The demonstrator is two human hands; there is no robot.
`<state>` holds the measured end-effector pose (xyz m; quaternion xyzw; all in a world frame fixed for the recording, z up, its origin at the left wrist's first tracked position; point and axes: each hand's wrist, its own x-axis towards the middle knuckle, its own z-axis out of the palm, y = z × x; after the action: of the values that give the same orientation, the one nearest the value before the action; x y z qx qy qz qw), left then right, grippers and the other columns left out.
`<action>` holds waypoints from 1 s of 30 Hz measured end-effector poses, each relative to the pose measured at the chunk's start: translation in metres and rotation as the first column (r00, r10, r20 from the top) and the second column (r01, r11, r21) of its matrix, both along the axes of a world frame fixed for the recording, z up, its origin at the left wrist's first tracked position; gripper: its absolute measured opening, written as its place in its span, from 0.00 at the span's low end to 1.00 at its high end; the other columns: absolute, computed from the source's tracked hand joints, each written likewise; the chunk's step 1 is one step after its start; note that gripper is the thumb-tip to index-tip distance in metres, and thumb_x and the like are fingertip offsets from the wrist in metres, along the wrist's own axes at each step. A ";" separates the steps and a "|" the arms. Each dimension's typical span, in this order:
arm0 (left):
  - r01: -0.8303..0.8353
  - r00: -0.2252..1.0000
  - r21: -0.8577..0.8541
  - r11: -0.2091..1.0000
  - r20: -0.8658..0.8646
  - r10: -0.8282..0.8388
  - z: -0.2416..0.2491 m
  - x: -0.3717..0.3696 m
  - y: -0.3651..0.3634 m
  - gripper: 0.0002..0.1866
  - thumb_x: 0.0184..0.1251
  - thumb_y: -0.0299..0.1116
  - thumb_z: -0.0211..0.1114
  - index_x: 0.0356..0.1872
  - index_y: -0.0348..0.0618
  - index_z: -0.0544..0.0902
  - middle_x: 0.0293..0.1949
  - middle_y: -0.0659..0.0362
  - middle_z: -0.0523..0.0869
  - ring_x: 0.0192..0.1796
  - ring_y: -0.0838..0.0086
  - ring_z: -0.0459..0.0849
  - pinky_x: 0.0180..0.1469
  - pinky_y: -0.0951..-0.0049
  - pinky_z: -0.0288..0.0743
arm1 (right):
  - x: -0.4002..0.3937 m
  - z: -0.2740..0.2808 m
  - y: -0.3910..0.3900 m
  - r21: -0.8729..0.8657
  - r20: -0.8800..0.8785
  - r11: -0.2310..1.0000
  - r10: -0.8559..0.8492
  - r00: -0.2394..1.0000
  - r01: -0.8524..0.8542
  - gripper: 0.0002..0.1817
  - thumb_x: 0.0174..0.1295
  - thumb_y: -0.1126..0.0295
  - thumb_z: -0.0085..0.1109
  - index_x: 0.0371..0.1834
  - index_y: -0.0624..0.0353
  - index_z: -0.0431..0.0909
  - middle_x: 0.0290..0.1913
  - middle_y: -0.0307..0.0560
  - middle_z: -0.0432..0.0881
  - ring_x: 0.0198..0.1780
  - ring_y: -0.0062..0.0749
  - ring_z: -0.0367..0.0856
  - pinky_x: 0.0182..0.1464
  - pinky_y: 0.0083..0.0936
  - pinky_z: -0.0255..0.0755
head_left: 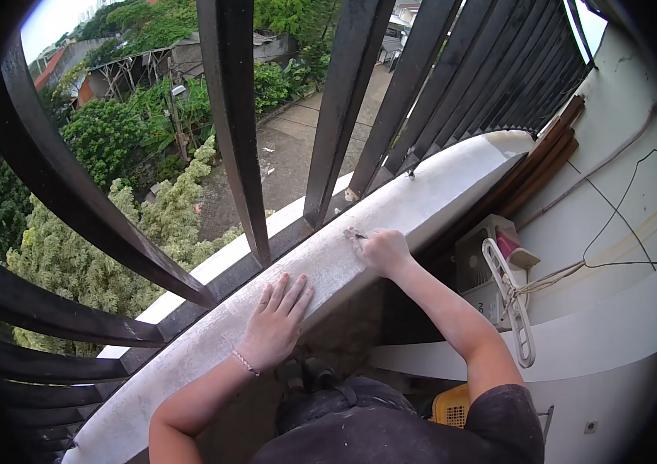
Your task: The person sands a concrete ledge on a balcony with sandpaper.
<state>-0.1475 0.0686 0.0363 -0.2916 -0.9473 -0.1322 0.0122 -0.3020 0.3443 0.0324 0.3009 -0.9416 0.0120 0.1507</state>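
A white-painted ledge [444, 178] runs diagonally across the head view, with scuffed, chalky patches on its top. My left hand [274, 323] lies flat on it with the fingers stretched out, a beaded bracelet at the wrist. Farther along, my right hand [384, 252] is closed in a fist against the ledge. A small dark bit shows at its fingertips, but what it grips is mostly hidden. Whitish dust coats the fingers of both hands.
Black metal railing bars [237, 131] stand along the ledge's outer side, with trees and a paved road below. To the right are brown pipes [537, 170], an outdoor unit [477, 271], a white bracket [508, 301] with cords, and a yellow basket [451, 407].
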 end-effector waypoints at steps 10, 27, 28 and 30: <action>0.005 1.000 0.068 0.998 0.015 -0.006 0.010 0.003 0.001 0.43 0.63 0.30 0.62 0.81 0.42 0.59 0.82 0.48 0.58 0.84 0.46 0.53 0.83 0.45 0.49 | 0.019 -0.005 -0.016 -0.099 -0.019 0.982 0.158 0.987 -0.159 0.21 0.74 0.59 0.54 0.24 0.54 0.86 0.25 0.50 0.86 0.31 0.46 0.88 0.36 0.42 0.81; -0.001 1.000 0.053 0.999 -0.008 0.001 0.004 0.003 0.002 0.43 0.63 0.30 0.64 0.81 0.43 0.59 0.82 0.48 0.59 0.84 0.45 0.53 0.83 0.44 0.50 | -0.010 -0.010 -0.025 -0.189 -0.127 0.980 0.037 0.991 -0.060 0.12 0.68 0.63 0.60 0.27 0.53 0.86 0.22 0.46 0.85 0.28 0.43 0.87 0.33 0.38 0.81; -0.002 1.000 0.055 0.998 -0.007 0.002 0.006 0.002 0.003 0.43 0.62 0.30 0.64 0.81 0.43 0.59 0.82 0.48 0.59 0.84 0.45 0.53 0.83 0.44 0.50 | -0.012 -0.012 -0.037 -0.173 -0.125 0.981 0.060 0.990 -0.082 0.12 0.68 0.63 0.60 0.27 0.52 0.86 0.22 0.46 0.85 0.28 0.43 0.87 0.34 0.38 0.81; 0.003 1.000 0.073 0.997 0.009 -0.003 0.008 0.003 0.003 0.42 0.63 0.29 0.63 0.81 0.43 0.60 0.82 0.48 0.59 0.84 0.45 0.53 0.83 0.44 0.50 | -0.003 -0.008 -0.048 -0.113 -0.090 0.986 0.109 0.990 -0.119 0.13 0.69 0.63 0.60 0.28 0.52 0.87 0.23 0.46 0.85 0.29 0.42 0.88 0.36 0.39 0.82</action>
<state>-0.1446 0.0715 0.0445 -0.2918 -0.9414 -0.1679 0.0184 -0.3050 0.2960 0.0241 0.3451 -0.9133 0.0638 0.2067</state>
